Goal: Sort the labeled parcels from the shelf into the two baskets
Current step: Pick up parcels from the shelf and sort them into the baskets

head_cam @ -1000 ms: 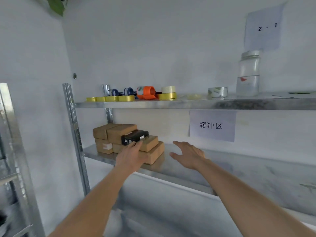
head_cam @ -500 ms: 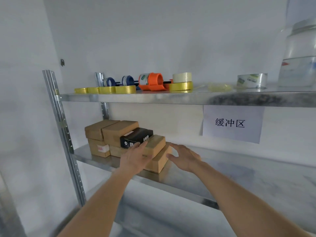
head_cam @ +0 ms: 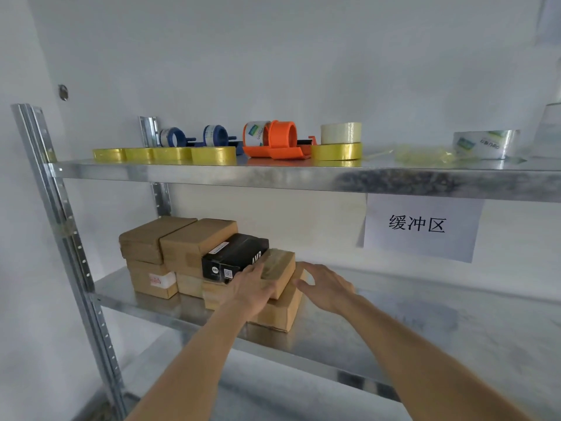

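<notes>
The parcels sit stacked at the left end of the lower shelf (head_cam: pixel 349 338), around 9 o'clock from the frame's middle. The left hand (head_cam: pixel 253 291) lies flat, fingers extended, on the front of a small brown parcel (head_cam: pixel 280 268) that rests atop a larger brown box (head_cam: pixel 282 312); it presses rather than grips. Touching that parcel at 10 o'clock is a black box (head_cam: pixel 235 258), leaning on more brown boxes (head_cam: pixel 182 241). The right hand (head_cam: pixel 326 285) hovers spread and empty at 3 o'clock of the small parcel, just beside it. Tape rolls (head_cam: pixel 165 154) and an orange dispenser (head_cam: pixel 277 141) line the upper shelf (head_cam: pixel 303 177), and a paper sign (head_cam: pixel 419 226) hangs below it.
</notes>
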